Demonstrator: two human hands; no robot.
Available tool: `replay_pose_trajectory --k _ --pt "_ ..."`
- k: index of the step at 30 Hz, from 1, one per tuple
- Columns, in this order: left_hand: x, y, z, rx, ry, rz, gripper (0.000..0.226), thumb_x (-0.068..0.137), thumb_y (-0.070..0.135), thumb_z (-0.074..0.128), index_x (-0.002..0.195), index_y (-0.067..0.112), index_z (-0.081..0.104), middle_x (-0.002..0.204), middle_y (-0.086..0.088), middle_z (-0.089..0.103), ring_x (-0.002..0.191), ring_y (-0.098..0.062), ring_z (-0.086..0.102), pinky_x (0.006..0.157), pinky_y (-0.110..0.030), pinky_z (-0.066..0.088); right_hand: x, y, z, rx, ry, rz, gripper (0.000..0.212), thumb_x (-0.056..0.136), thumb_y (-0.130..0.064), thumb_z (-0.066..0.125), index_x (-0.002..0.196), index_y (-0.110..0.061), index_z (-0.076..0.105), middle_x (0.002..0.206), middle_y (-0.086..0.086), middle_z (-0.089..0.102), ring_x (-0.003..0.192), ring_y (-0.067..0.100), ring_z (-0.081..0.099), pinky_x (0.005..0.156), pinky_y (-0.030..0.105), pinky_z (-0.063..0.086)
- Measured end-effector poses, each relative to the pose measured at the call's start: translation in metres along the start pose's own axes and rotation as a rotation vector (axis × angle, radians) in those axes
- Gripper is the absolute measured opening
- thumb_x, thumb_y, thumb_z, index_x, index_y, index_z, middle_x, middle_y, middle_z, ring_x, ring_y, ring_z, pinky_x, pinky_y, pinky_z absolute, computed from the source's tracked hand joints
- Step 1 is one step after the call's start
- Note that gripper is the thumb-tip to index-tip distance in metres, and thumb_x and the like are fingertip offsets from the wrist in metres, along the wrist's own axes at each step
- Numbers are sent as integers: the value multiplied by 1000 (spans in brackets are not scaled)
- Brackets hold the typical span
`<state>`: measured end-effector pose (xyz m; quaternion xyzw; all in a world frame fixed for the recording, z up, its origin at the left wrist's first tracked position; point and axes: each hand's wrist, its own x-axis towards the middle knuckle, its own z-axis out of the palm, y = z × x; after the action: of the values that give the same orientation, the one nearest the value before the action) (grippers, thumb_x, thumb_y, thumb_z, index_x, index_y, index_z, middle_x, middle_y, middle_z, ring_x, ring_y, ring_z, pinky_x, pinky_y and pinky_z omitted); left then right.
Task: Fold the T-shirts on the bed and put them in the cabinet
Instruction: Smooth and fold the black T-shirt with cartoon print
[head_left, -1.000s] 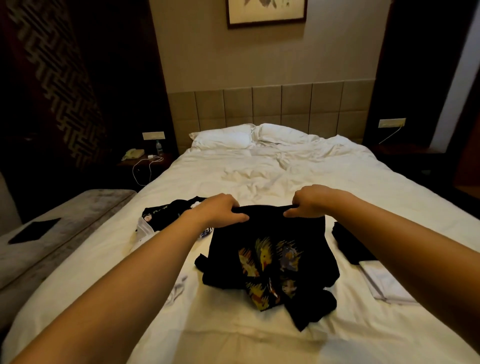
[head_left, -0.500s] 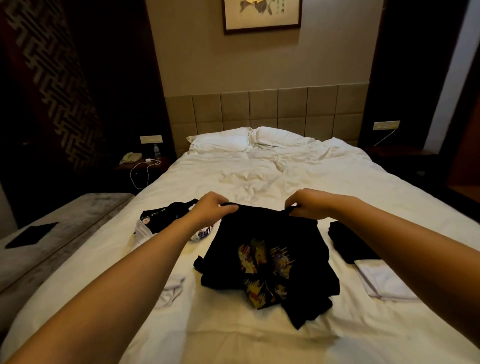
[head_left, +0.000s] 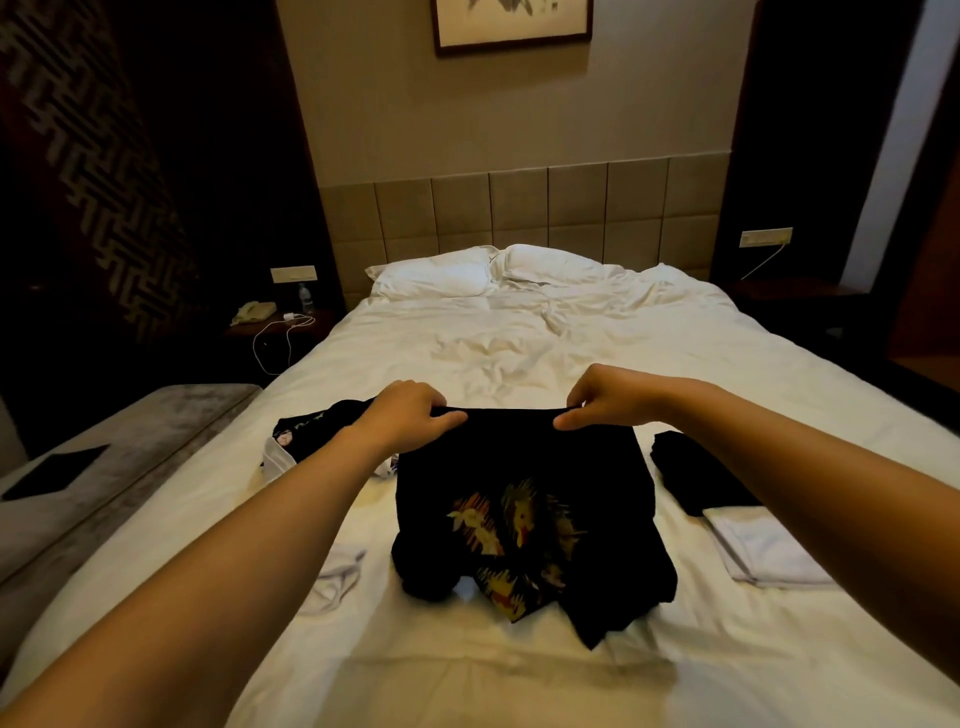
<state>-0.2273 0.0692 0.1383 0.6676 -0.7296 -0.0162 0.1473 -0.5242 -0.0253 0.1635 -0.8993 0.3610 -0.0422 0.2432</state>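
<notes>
Two white pillows (head_left: 467, 270) at the far padded headboard (head_left: 519, 208); framed picture (head_left: 513, 23) above; telephone (head_left: 253, 312), water bottle (head_left: 303, 297) and white cable (head_left: 275, 338) on left nightstand; grey bench (head_left: 130, 441) near left bearing a dark flat object (head_left: 54, 472)

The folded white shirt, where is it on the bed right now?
In the head view, the folded white shirt lies on the bed's right side, just in front of a folded black garment, under the right forearm.
</notes>
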Motion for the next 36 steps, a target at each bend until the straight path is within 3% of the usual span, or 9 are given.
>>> replay_pose_trajectory --k 7,11,14,17,20,24,28,33,36 --pt "-4 -15 -1 346 91 22 67 96 66 38 73 12 70 62 -4 58 60 -17 46 76 -30 33 -5 20 6 -580 77 -65 52 94 -59 50 61 -18 54 70 0 54 90 22 44 89 37 33" --pt "-3 -21 0 355 5 -35 69 89 76 39 81 15 70 80 -4 54 76 -18 42 67 -34 31 -4 17 9 -768 179 -107 49 95 -52 53 57 -22 42 75 3 59 86 20 41 77 34 33" --pt "-2 -29 4 54 -60 -103 56 87 66 57 96 12 64 98 -3 48 83 -22 51 63 -32 38 -2 25 7 -543 274 -146 40 92 -43 65 67 -12 60 91 6 54 84 23 46 72 37 41" --pt "1 -36 8 -163 -33 -143 24 92 26 70 100 5 61 101 -15 55 90 -35 58 69 -37 43 -2 33 9 -201 360 -127 23 88 -32 73 87 -9 68 113 2 41 86 23 54 78 35 46" --pt "1 -39 5 -386 -14 -194 17 91 7 70 87 12 54 91 -18 63 87 -40 63 71 -49 50 2 38 11 -27 300 8 18 87 -21 73 84 -16 56 92 2 53 85 25 56 69 33 43" --pt "7 -38 1 -402 -19 -265 17 92 10 70 107 12 62 96 -13 66 85 -32 64 76 -45 51 2 50 9 110 205 181 32 84 -21 77 107 -20 55 100 0 61 91 21 62 80 34 50" --pt "15 -25 -3 -251 -107 -352 26 98 19 60 78 4 52 68 -12 43 58 -23 40 54 -32 27 5 48 0 -1 175 294 27 83 -23 78 92 1 71 81 9 62 73 23 54 65 31 39" --pt "28 -7 -10 -893 -119 -448 18 104 9 48 119 4 57 111 -8 60 93 -26 62 58 -31 57 9 41 -20 301 197 392 18 96 -14 63 108 0 64 102 15 65 91 33 66 54 29 55" --pt "42 -5 -20 -930 -16 -449 17 103 9 50 118 6 57 116 -10 60 93 -24 61 60 -31 59 14 38 -41 547 367 396 15 95 -8 63 107 2 61 106 18 64 94 34 66 63 35 61"
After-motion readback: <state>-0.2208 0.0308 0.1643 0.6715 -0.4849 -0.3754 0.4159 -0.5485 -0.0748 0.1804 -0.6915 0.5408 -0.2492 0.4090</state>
